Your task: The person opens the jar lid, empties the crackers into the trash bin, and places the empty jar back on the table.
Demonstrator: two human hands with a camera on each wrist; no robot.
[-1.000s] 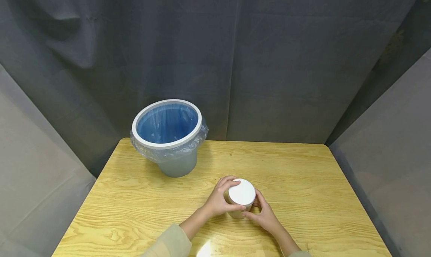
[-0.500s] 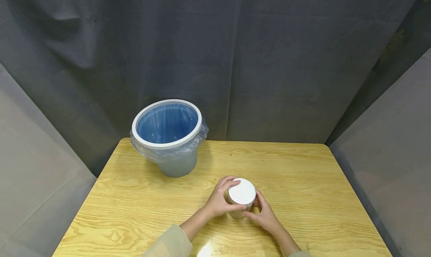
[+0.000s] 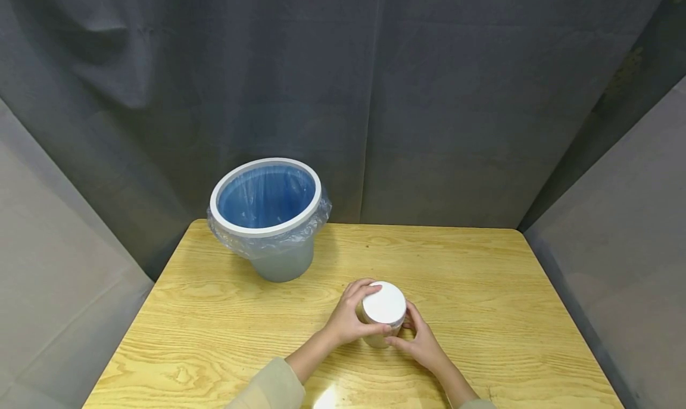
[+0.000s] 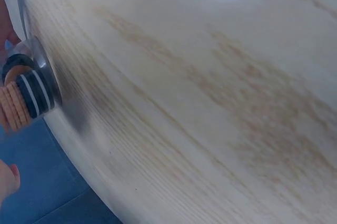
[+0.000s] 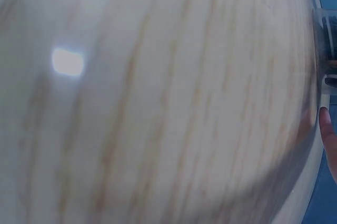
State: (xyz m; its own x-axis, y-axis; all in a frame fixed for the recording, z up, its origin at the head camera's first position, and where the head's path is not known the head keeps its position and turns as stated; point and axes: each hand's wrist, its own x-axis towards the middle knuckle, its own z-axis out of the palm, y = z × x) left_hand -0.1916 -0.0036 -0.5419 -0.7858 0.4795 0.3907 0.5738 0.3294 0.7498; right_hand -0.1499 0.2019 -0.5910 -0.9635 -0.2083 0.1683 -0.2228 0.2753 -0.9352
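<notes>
A clear jar [image 3: 377, 341] with a white lid [image 3: 384, 303] stands on the table near its front middle. Stacked tan biscuits [image 4: 15, 105] and dark sandwich cookies [image 4: 36, 93] show through its wall in the left wrist view. My left hand [image 3: 345, 318] grips the lid from the left, its thumb in front and its fingers round the back edge. Lower down on the right side, my right hand [image 3: 421, 340] holds the jar's body between thumb and fingers. Only a fingertip of that hand [image 5: 327, 134] appears beside the jar in the right wrist view.
A bin [image 3: 284, 263] with a white rim and a clear plastic liner stands at the back left of the wooden table [image 3: 455, 272]. Dark grey cloth [image 3: 455, 129] hangs behind the table, with paler panels on both sides.
The white lid has shifted slightly up and away in the head view, and a little more of the jar shows under its front edge. Both hands stay almost in place.
</notes>
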